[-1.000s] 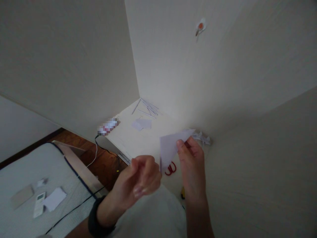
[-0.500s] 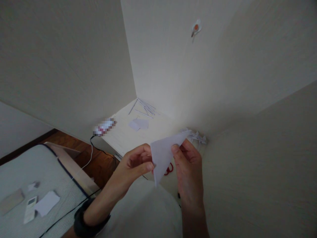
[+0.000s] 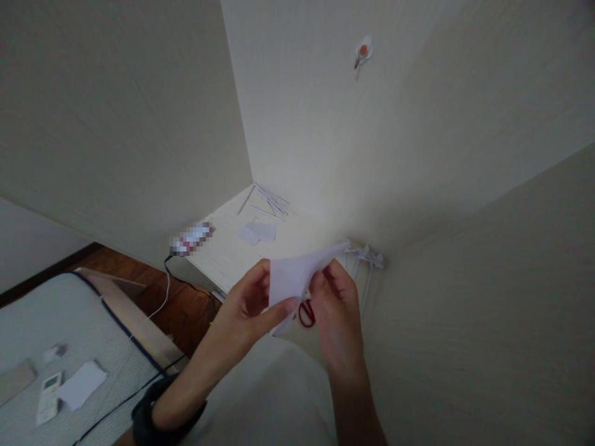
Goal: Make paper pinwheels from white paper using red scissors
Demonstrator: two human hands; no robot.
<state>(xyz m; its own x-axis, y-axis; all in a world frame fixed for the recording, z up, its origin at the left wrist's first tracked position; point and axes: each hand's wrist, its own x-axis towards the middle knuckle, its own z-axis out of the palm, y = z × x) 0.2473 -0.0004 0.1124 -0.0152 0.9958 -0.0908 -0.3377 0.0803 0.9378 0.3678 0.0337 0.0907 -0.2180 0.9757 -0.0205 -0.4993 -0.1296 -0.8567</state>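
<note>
A folded piece of white paper [image 3: 289, 277] is held up between my two hands, above the near part of the white table. My left hand [image 3: 253, 306] grips its left side, thumb in front and fingers behind. On the right side, my right hand [image 3: 337, 303] pinches the paper near its fold, thumb towards me. The paper's right end narrows to a long point at the upper right. Beneath it, the red handle of a pair of scissors [image 3: 307, 314] shows; the blades are hidden. White paper flowers on stems [image 3: 367, 255] lie just beyond my right hand by the wall.
Thin white sticks [image 3: 267, 201] and paper pieces [image 3: 257, 232] lie on the table [image 3: 223, 248]. A blurred-out object [image 3: 191, 238] with a cord sits at its left edge. On the bed [image 3: 28, 328] are a remote control [image 3: 49, 396] and paper sheets [image 3: 82, 384]. A hook [image 3: 362, 52] is on the wall.
My right hand has moved left and inward, and the paper, a flat triangle before, now bends between the hands. My left thumb has shifted further across it. More of the flower stems shows.
</note>
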